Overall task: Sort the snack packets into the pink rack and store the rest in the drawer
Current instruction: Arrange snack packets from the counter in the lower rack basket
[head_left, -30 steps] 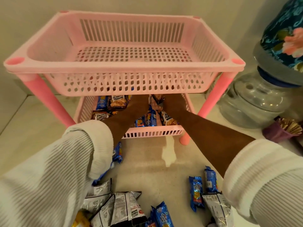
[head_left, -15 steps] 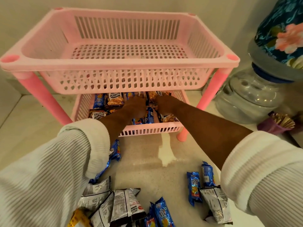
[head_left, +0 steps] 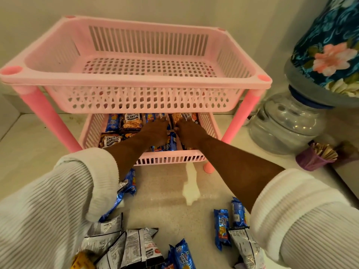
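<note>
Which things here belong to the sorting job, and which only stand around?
Job: pink rack, peanut packets in its lower tier, loose packets on the counter, left hand, right hand.
Around: water bottle, floral cover, purple cup.

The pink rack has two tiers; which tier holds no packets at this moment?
The upper tier of the pink rack holds nothing: its perforated floor is bare. The lower tier holds salted peanut packets and blue biscuit packets, and both hands reach into it.

Head-worn view, angled forward and down, seemingly close above counter (head_left: 165, 195)
</note>
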`<state>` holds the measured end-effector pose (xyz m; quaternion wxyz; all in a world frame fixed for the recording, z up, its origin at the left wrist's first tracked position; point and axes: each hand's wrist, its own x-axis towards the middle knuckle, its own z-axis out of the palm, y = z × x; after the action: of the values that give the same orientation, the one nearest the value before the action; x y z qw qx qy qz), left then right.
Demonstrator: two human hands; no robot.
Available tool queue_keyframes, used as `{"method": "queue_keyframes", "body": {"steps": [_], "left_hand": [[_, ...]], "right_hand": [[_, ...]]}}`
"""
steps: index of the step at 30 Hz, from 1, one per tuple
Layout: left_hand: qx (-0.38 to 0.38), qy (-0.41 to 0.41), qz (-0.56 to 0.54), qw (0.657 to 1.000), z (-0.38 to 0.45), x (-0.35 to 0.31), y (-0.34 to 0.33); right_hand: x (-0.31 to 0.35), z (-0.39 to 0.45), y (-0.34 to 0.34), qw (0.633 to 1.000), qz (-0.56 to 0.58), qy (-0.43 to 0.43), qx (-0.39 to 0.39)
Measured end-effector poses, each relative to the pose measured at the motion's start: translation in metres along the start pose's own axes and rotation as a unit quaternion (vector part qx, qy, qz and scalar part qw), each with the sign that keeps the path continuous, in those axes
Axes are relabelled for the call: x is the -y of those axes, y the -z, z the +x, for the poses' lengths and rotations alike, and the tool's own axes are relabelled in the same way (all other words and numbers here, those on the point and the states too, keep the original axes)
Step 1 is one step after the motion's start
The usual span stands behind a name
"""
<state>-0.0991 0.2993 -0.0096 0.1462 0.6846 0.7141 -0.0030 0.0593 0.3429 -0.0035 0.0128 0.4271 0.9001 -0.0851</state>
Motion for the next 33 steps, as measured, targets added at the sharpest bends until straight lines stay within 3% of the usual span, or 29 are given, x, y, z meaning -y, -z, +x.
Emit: {"method": "queue_keyframes", "body": {"steps": [6,10,17,24,28,33], "left_hand": [[-0.03,-0.006,-0.037,0.999,-0.024,-0.007,0.004],[-0.057,-0.016,-0.053,0.997,-0.059,-0.017,0.008],[-0.168,-0.058,-0.065,0.982,-0.148,-0.042,0.001],[-0.221,-0.074,-0.097,0.968,-0.198,-0.05,-0.035],[-0.251,-0.064,-0.131,0.957,-0.21,-0.065,-0.053],[-0.192,-0.031,-0.209,0.958,-0.211,-0.098,-0.083]], "right_hand": [[0.013,-0.015,0.019,0.994,0.095,-0.045,0.023],[0.024,-0.04,0.022,0.992,0.098,-0.058,-0.056],[0.032,-0.127,0.005,0.953,0.128,0.023,-0.275],[0.021,-0.19,-0.021,0.939,0.157,0.006,-0.307],[0.006,-0.219,-0.034,0.914,0.244,-0.006,-0.324],[-0.023,-0.25,-0.047,0.908,0.289,-0.067,-0.296]]}}
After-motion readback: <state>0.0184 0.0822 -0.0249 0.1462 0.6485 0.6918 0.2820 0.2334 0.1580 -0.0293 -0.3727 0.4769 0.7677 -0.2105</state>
